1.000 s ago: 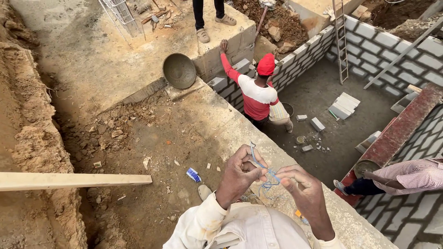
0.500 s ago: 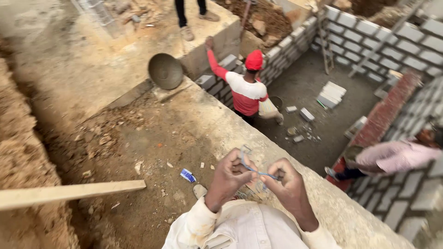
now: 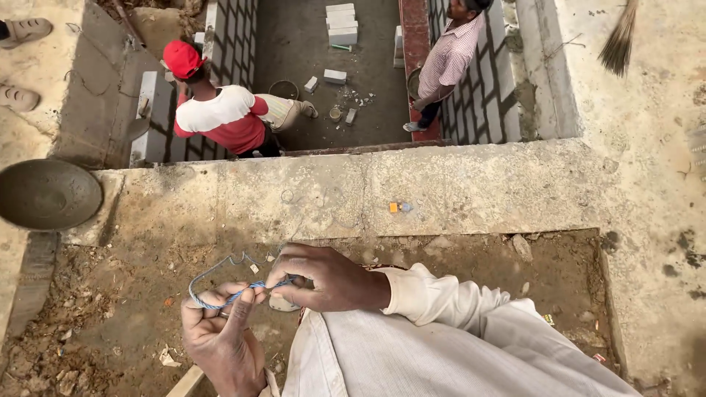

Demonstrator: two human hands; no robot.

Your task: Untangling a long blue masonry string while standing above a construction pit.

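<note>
My left hand (image 3: 220,342) and my right hand (image 3: 327,279) are close together over dirt ground, both pinching a thin blue and white cord (image 3: 220,283). The cord bends into a loop that sticks out to the left of my fingers. My right arm wears a white sleeve (image 3: 434,298), and white cloth of my clothing (image 3: 412,360) fills the bottom of the view.
A concrete ledge (image 3: 471,184) runs in front of me above a block-walled pit (image 3: 243,29). A person in a red cap (image 3: 220,114) and another in a checked shirt (image 3: 448,59) are in the pit. A round metal pan (image 3: 44,195) lies left; a broom (image 3: 621,37) is far right.
The view has swung round, so the pit now lies straight ahead. My hands have stayed together on the cord, and its loop now stands out to the left.
</note>
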